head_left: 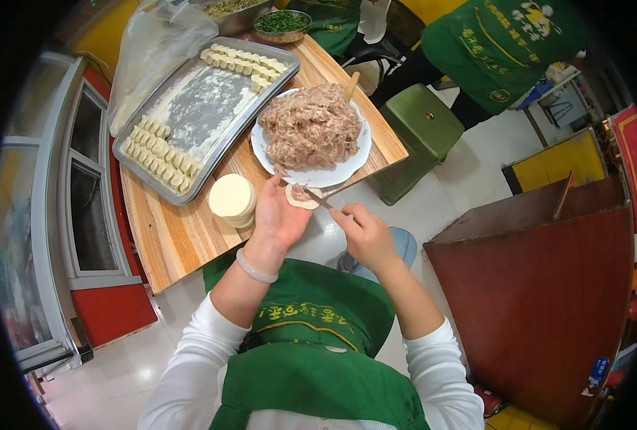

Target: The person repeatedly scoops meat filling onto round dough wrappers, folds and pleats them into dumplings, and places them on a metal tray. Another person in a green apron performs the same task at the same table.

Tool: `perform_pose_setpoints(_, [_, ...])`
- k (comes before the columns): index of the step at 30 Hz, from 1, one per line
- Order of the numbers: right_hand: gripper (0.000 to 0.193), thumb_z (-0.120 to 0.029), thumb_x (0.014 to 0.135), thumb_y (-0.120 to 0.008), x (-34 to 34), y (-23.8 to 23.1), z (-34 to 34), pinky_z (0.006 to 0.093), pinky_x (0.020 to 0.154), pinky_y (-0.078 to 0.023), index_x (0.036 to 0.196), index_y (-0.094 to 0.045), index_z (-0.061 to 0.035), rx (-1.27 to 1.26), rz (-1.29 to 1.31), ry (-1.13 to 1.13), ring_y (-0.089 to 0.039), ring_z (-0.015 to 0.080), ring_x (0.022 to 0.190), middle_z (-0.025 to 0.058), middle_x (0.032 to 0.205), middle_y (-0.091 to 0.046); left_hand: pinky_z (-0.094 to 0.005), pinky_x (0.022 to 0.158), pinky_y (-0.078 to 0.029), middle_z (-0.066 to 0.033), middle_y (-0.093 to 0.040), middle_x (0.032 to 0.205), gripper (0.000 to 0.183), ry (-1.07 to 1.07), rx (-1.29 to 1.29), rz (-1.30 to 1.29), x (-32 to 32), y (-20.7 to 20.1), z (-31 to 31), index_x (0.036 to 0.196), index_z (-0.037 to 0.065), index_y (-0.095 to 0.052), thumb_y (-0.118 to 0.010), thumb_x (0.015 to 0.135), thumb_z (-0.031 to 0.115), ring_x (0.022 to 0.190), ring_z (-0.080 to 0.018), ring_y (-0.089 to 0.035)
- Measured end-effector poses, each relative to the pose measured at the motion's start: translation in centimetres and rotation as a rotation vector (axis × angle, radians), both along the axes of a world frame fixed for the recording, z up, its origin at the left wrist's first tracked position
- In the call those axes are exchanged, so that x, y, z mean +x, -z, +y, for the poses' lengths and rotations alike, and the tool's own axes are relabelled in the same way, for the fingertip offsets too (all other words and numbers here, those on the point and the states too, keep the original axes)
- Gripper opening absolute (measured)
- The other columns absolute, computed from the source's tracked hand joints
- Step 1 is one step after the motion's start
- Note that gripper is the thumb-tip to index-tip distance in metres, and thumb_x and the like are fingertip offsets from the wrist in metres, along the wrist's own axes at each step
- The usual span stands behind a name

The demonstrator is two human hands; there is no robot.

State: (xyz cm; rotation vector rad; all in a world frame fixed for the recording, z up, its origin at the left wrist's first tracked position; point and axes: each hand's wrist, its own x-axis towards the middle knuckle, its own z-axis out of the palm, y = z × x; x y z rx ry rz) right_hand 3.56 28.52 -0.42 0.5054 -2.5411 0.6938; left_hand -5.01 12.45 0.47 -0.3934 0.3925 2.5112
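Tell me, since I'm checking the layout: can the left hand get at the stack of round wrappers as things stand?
Probably yes. The stack of round wrappers sits just left of the left hand with nothing between them, though that hand now cradles a filled wrapper.

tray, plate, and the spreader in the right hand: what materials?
Tray: looks like metal, dull grey sheen, flour-dusted. Plate: white and glossy, ceramic or melamine, can't tell. Spreader held by the right hand: thin flat strip, probably bamboo or metal, too small to settle.
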Motion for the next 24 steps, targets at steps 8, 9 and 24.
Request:
perform_pose_setpoints(8, [0.012, -0.001, 0.08, -0.061, 1.7, -1.0, 1.8, 0.0257, 0.059, -0.044, 0.09, -0.068, -0.0013, -0.754, -0.434, 0.006, -0.057, 0.0148, 0.071, 0.0058, 0.08, -0.06, -0.0409, 0.104, -0.035, -0.0239, -0.048, 0.124, 0.052, 0.016, -0.199, -0.028, 3.4, -0.2, -0.8, 0.125, -0.014, -0.034, -0.018, 0.097, 0.027, 0.117, -0.0329, -0.046])
perform_pose_setpoints(9, [0.011, -0.001, 0.081, -0.06, 1.5, -0.2, 1.9, 0.025, 0.058, -0.043, 0.089, -0.068, -0.0006, -0.869, -0.519, -0.045, -0.056, 0.0129, 0.069, 0.0045, 0.079, -0.061, -0.0406, 0.104, -0.035, -0.0236, -0.049, 0.124, 0.052, 0.028, -0.196, -0.004, 3.8, -0.2, -0.9, 0.125, -0.014, -0.035, -0.018, 0.097, 0.027, 0.117, -0.0324, -0.047])
perform_pose_setpoints(24, [0.014, -0.009, 0.084, -0.061, 1.3, -0.8, 3.2, 0.0206, 0.061, -0.039, 0.093, -0.067, 0.0002, -1.201, -0.83, -0.033, -0.05, 0.0067, 0.07, -0.0005, 0.076, -0.059, -0.0388, 0.101, -0.039, -0.0214, -0.054, 0.117, 0.047, 0.079, -0.255, 0.131, 4.3, 0.6, -2.2, 0.116, -0.01, -0.047, -0.022, 0.096, 0.024, 0.113, -0.0303, -0.051])
